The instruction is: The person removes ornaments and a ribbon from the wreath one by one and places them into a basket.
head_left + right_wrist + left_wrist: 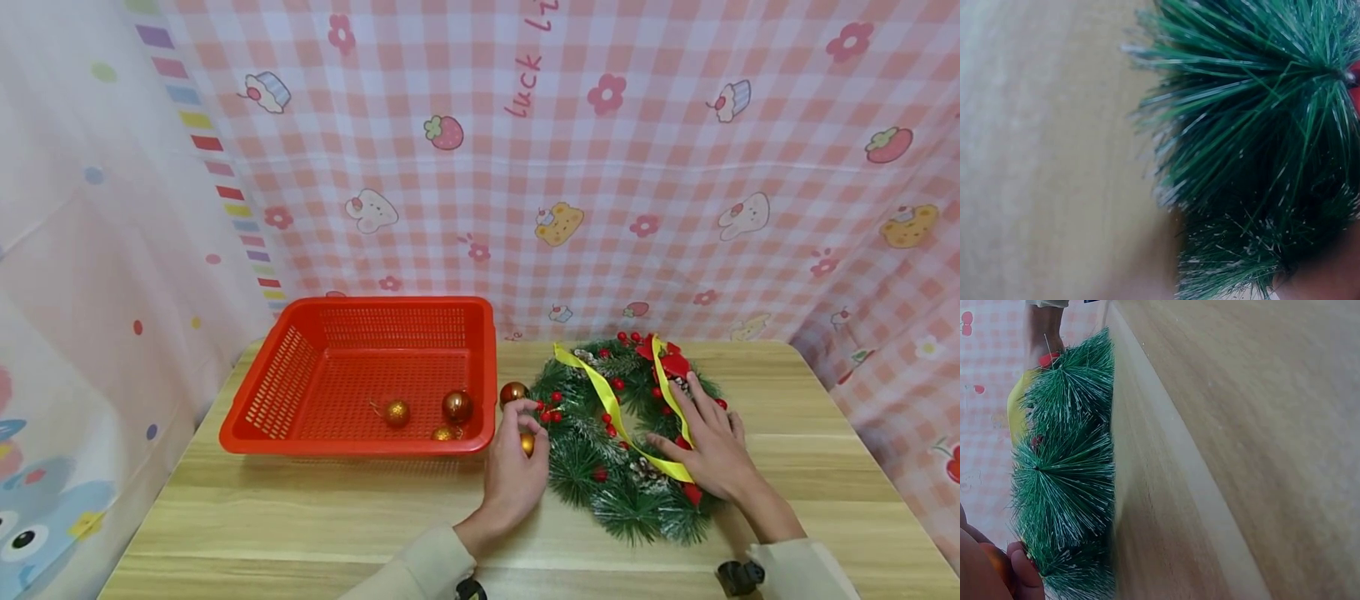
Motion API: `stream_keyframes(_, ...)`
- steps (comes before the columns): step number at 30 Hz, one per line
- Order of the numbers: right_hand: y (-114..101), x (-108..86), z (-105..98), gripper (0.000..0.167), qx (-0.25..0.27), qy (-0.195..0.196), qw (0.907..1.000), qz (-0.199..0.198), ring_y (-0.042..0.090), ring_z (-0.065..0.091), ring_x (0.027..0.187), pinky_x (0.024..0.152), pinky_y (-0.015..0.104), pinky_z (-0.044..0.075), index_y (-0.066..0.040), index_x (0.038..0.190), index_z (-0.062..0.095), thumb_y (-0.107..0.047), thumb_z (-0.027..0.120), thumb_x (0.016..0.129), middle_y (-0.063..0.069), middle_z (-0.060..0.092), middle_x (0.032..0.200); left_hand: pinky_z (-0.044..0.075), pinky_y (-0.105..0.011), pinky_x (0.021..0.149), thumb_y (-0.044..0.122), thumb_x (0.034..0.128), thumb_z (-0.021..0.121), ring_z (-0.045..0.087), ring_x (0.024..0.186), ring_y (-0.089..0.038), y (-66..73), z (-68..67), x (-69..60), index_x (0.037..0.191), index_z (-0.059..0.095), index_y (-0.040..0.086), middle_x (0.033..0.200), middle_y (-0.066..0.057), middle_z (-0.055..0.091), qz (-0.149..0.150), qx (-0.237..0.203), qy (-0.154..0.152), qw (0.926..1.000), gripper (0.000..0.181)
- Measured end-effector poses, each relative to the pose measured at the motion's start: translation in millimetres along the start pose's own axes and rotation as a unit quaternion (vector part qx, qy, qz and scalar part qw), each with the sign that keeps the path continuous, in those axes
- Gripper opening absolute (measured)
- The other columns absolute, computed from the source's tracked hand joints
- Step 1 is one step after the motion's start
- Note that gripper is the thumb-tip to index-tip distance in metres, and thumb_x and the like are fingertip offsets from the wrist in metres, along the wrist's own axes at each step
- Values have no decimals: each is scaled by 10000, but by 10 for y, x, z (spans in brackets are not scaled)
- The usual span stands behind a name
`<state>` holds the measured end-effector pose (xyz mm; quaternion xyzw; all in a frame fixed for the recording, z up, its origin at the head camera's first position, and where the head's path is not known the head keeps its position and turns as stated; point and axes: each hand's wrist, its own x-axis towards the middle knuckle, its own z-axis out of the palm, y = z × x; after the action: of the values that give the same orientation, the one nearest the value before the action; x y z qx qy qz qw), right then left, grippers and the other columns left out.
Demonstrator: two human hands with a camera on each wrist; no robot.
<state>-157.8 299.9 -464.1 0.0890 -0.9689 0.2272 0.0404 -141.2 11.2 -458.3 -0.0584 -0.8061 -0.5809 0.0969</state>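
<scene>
In the head view, the work looks partway along to me: your wreath point(576, 473), at the right of the desk point(315, 508), bears red berries point(556, 415) and a yellow ribbon point(604, 392) lying across it. I can't tell whether any ball is fastened on. Your left hand point(517, 471), at its left edge, has the fingers curled round a gold ball point(528, 445); a brown ball point(514, 393) sits just beyond. Your right hand point(711, 450) rests spread on the wreath's right side, gripping nothing I can see. The red basket point(281, 442) on the left holds three visible balls, two gold and one brown, seemingly left to handle.

In the left wrist view, your thumb and palm flank the gold ball, beside the wreath's needles.

In the right wrist view, needles and desk fill most; your finger positions can't be judged there.
</scene>
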Motion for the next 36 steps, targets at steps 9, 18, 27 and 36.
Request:
stream_keyframes(9, -4, 4, 1, 915, 7, -9, 10000, 17, 573, 131, 1398, 1049, 772, 10, -130, 1599, 137, -509, 630, 928, 134, -70, 1662, 481, -238, 740, 31, 944, 598, 562, 866, -124, 28, -2, 18, 1241, 532, 127, 951, -15, 579, 113, -289, -56, 9995, 319)
stream_keyframes(18, 6, -4, 10, 906, 15, 38, 10000, -43, 574, 138, 1393, 1049, 770, 7, -122, 1598, 137, -497, 626, 934, 136, -68, 1662, 502, -233, 718, 23, 969, 564, 569, 850, -144, 49, -33, 67, 1269, 489, 98, 990, -25, 560, 357, -818, -343, 9954, 318)
stream_keyframes(27, -1, -4, 4, 914, 5, 29, 10000, -52, 579, 134, 1391, 1050, 766, 14, -130, 1602, 109, -496, 620, 939, 137, -75, 1661, 508, -234, 676, 50, 959, 590, 561, 842, -137, 156, -126, 12, 1250, 506, 125, 986, -6, 574, 557, -838, -514, 9936, 313)
stream_keyframes(36, -2, -10, 7, 914, -56, 17, 10000, -41, 581, 132, 1391, 1051, 765, 17, -123, 1602, 102, -507, 606, 943, 144, -70, 1660, 473, -210, 611, 36, 963, 583, 562, 778, -129, 286, -329, 11, 1247, 503, 199, 975, -15, 584, 773, -856, -605, 9915, 337)
